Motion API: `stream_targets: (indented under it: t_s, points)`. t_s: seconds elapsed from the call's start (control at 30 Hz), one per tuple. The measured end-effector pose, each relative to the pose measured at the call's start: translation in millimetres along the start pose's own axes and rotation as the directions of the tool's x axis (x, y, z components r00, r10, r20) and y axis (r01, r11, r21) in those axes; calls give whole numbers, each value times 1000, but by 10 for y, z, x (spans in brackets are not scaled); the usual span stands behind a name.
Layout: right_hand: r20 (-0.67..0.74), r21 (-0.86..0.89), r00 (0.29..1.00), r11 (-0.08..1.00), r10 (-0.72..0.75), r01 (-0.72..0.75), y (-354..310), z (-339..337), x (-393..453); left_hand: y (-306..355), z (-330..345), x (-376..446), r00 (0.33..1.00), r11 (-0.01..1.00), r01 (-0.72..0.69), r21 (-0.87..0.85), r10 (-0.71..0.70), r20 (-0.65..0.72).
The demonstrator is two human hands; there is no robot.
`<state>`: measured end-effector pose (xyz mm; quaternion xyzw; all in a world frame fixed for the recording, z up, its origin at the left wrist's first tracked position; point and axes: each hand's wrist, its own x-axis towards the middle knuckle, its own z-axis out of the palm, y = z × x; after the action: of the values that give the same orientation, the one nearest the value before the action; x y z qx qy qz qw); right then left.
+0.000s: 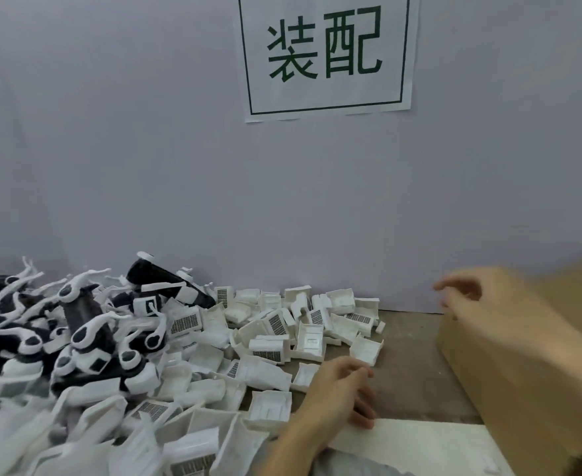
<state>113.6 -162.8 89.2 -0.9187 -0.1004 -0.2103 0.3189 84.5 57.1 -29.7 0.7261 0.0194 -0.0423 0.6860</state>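
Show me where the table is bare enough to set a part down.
Bare brown tabletop lies between the heap of white plastic housings, the brown cardboard box, the grey wall and the flat white sheet. Everything left of that is crowded.

White, black, green and tan
White plastic housings [308, 340] carry dark grid-patterned grilles; the handled parts [87, 334] are black and white; the white sign [324, 94] shows green characters in a green frame; the cardboard box [523, 355] is tan.
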Motion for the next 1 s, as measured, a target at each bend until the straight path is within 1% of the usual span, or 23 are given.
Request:
stream_targets:
  t_s: [0.03,0.07,0.1,0.13,0.17,0.23,0.3,0.33,0.4,0.5,0.6,0.67,0.73,0.77,0.8,0.83,0.87,0.93,1.0]
  points:
    - [170,3,984,998,-55,55,-167,296,-67,3,9,-7,1000,1000,-8,-3,8,-7]
    - [268,19,959,996,-88,86,-278,572,-103,12,10,-11,999,1000,-20,-22,20,-27]
    - [296,54,947,992,-123,112,-391,819,-155,19,5,-7,996,998,-52,-24,50,-80]
    - [308,89,944,992,-116,93,-445,1012,-202,26,-15,11,979,995,-101,24,103,-173]
    - [299,141,948,988,-104,64,-448,1197,-249,30,-46,34,945,984,-148,103,172,-280]
    - [289,201,947,976,-137,80,-466,1440,-389,29,-102,57,857,957,-186,224,269,-440]
    - [359,192,922,978,-146,80,-398,1547,-485,33,-112,43,811,950,-183,252,291,-508]
    - [398,155,908,985,-133,76,-348,1559,-492,30,-113,46,797,946,-180,268,300,-524]
    - [426,94,897,992,-121,89,-207,1557,-469,15,-99,52,786,925,-194,326,346,-513]
    - [365,74,924,993,-116,95,-70,1582,-462,15,-85,43,786,879,-212,427,414,-460]
    - [267,140,957,987,-116,81,-24,1605,-458,96,-97,11,774,781,-199,591,496,-394]
    - [267,155,957,985,-111,71,-25,1606,-457,258,-122,-2,784,721,-173,671,513,-349]
    - [278,164,955,985,-102,57,-11,1615,-457,470,-187,34,810,677,-137,723,497,-311]
    - [279,171,956,984,-92,45,-6,1617,-457,582,-242,82,827,639,-110,761,484,-287]
    - [269,181,959,983,-88,40,-1,1619,-458,696,-316,142,845,580,-78,811,470,-255]
    - [262,194,961,980,-85,34,-3,1613,-459,801,-409,208,863,499,-42,866,455,-220]
    - [252,212,964,977,-85,30,0,1616,-456,894,-529,274,879,398,0,917,437,-190]
    - [249,237,966,971,-76,16,-4,1616,-461,1009,-841,391,899,153,110,982,406,-164]
    - [258,245,964,970,-68,3,-4,1620,-471,1052,-1233,475,911,-73,221,973,372,-179]
